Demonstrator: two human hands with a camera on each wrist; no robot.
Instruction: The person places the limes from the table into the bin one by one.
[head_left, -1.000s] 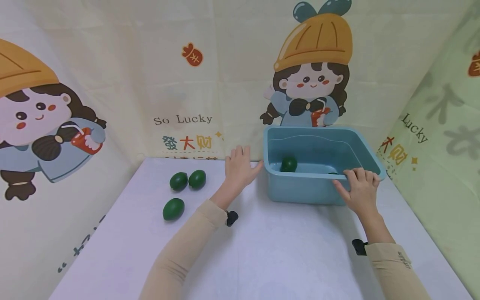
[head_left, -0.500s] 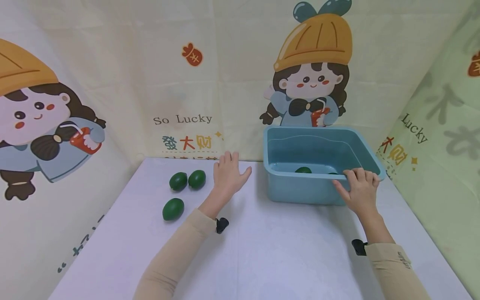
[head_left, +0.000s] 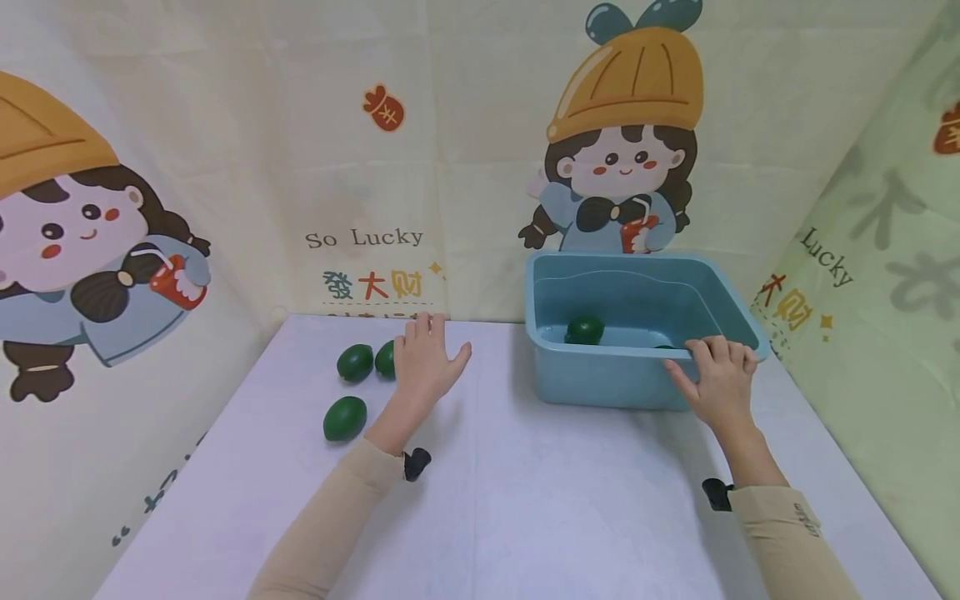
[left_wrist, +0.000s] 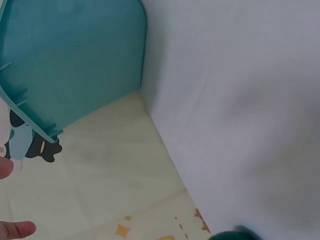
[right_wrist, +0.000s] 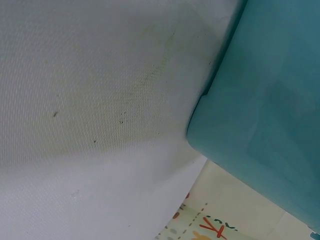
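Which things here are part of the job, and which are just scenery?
In the job: blue tub, held at its rim by the right hand; green fruit in the tub; three green fruits on the table, beside the open left hand.

Just scenery: cartoon backdrop.

Beige long sleeves (head_left: pixel 330 525), black wrist clips (head_left: pixel 416 463)

Three dark green limes (head_left: pixel 356 363) lay on the white table (head_left: pixel 525 500), one partly hidden. A fourth lime (head_left: pixel 584 330) lay inside the blue tub (head_left: pixel 600 383).
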